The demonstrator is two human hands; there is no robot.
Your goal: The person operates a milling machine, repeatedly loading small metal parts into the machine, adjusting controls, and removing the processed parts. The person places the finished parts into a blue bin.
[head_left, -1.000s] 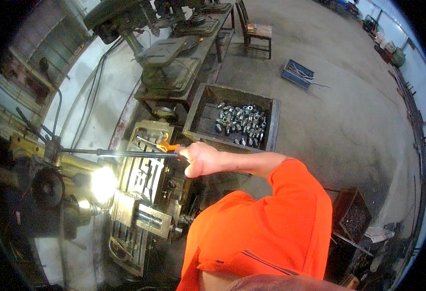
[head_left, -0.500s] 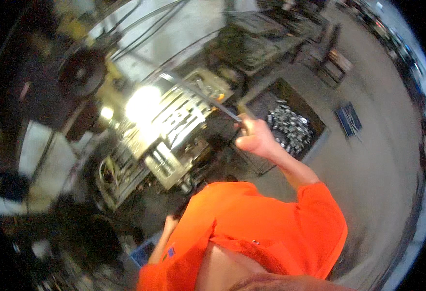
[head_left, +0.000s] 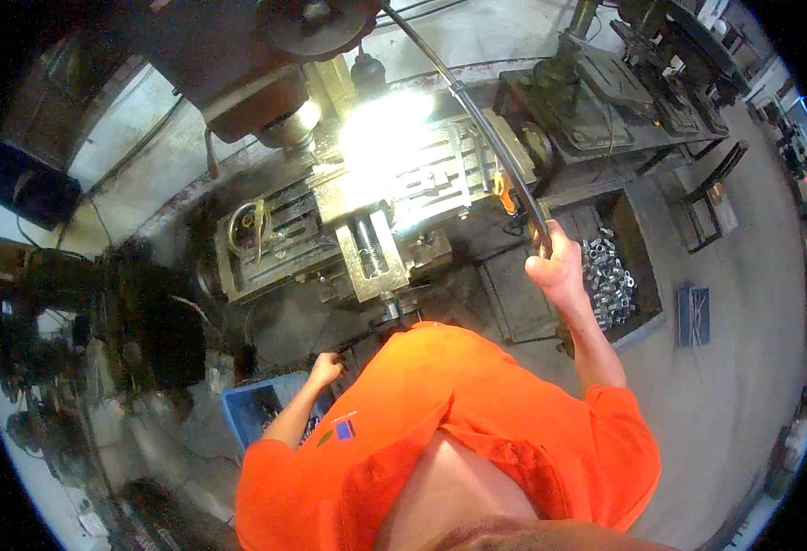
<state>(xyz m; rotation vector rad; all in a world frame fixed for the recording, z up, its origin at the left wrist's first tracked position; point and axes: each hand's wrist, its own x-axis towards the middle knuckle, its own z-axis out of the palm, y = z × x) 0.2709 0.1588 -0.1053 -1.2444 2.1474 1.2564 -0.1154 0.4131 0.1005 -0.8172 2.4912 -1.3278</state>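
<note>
My right hand (head_left: 559,266) is closed round the lower end of a long dark bar (head_left: 488,133). The bar slants up and left past the machine table to the top of the view, with a collar partway along. My left hand (head_left: 328,369) is low by my left side, fingers curled at a dark thing I cannot make out, beside a blue crate (head_left: 234,418). Ahead lies the slotted metal machine table (head_left: 298,241). On it a vise (head_left: 366,253) stands under a very bright lamp (head_left: 389,129), whose glare hides part of it.
A dark bin (head_left: 653,296) of shiny metal parts (head_left: 608,280) is at the right. Beyond it are a small blue tray (head_left: 694,317) and a stool (head_left: 711,216) on the floor. An orange-handled tool (head_left: 504,195) lies by the table's right end. The machine head (head_left: 261,101) overhangs the left side.
My view has turned and steadied, so the machine appears more level and further right. The bar stays in my right hand. More of my left hand and the blue crate shows.
</note>
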